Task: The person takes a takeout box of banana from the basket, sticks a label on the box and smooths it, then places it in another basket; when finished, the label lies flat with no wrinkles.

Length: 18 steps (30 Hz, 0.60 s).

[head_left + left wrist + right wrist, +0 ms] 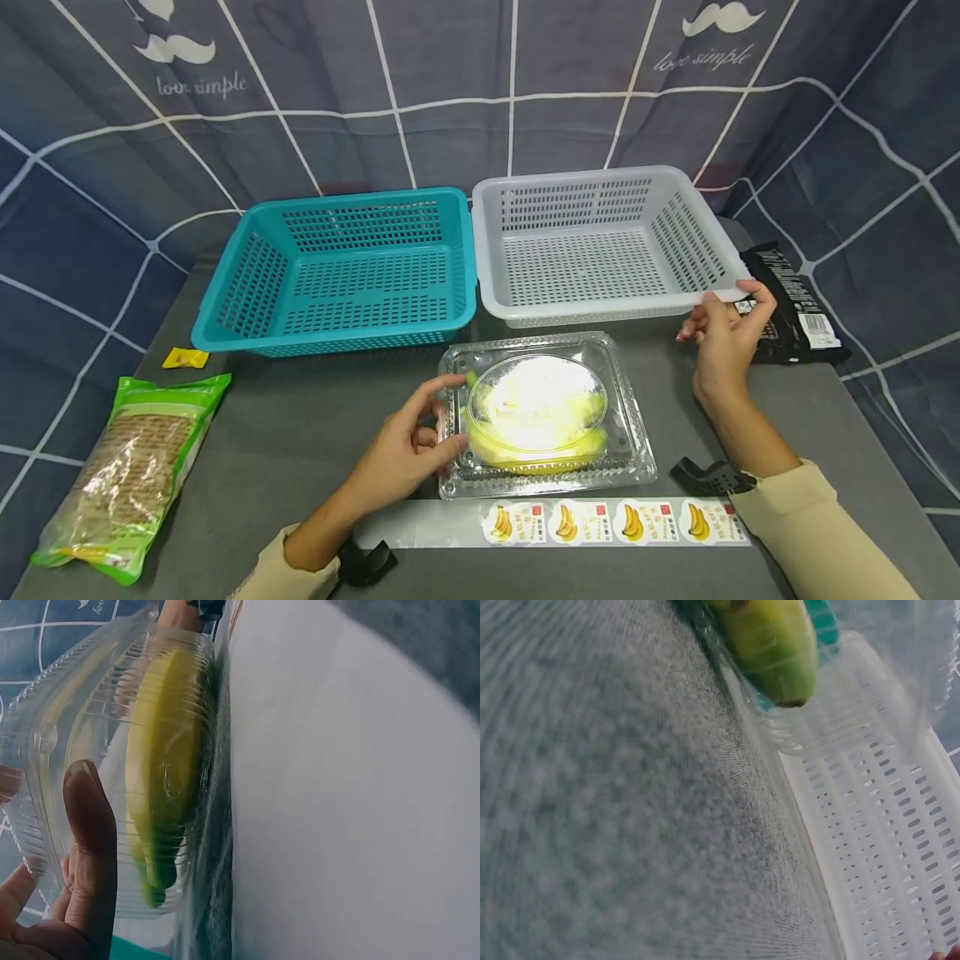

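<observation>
A clear plastic clamshell box (637, 454) with green-yellow bananas (555, 462) inside lies on the grey table, its lid down and glare on top. My left hand (420, 442) grips the box's left edge between thumb and fingers; in the left wrist view the thumb (91, 825) lies along the box, beside the bananas (161, 750). At the right, my right hand (726, 337) pinches the near right corner of the white basket (585, 310). Only its fingertips (949, 954) show in the right wrist view, by the basket's side (885, 847).
Left of the white basket stands a teal basket (360, 340). A strip of banana stickers (555, 523) lies along the box's near side. A green-edged food bag (138, 467) and a small yellow packet (185, 358) lie at left. Behind my right hand is a black packet (798, 308).
</observation>
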Each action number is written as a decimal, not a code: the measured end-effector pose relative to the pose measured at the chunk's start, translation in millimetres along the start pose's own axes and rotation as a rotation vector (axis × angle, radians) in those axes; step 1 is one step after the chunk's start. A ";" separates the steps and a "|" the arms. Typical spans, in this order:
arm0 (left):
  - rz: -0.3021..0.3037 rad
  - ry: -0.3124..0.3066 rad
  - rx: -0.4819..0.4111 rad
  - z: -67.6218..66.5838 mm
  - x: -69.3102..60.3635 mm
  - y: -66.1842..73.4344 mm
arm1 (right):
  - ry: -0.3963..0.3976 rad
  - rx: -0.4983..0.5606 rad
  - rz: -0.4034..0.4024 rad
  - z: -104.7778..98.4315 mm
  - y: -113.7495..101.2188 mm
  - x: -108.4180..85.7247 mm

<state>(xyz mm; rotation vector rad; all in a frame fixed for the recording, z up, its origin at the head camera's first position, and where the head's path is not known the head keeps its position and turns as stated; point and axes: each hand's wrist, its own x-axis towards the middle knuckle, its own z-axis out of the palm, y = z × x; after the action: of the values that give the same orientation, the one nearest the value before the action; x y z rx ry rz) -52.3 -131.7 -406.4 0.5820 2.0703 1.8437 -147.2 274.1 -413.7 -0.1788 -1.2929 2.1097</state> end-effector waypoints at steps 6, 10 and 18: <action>0.009 -0.022 0.005 2.0 -0.9 5.4 | -0.028 0.033 -0.002 -1.3 2.9 -0.5; 0.008 -0.029 -0.011 2.1 -1.0 14.1 | -0.042 0.036 -0.006 -2.1 3.3 -0.9; 0.041 -0.078 -0.017 0.1 5.4 37.8 | -0.061 0.013 -0.001 -3.8 2.8 -1.0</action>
<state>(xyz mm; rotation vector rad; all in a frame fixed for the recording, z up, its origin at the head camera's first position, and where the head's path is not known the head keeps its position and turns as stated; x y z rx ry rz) -53.4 -125.6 -368.8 0.6848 2.0051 1.8290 -146.1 275.5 -418.2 -0.1092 -1.3133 2.1371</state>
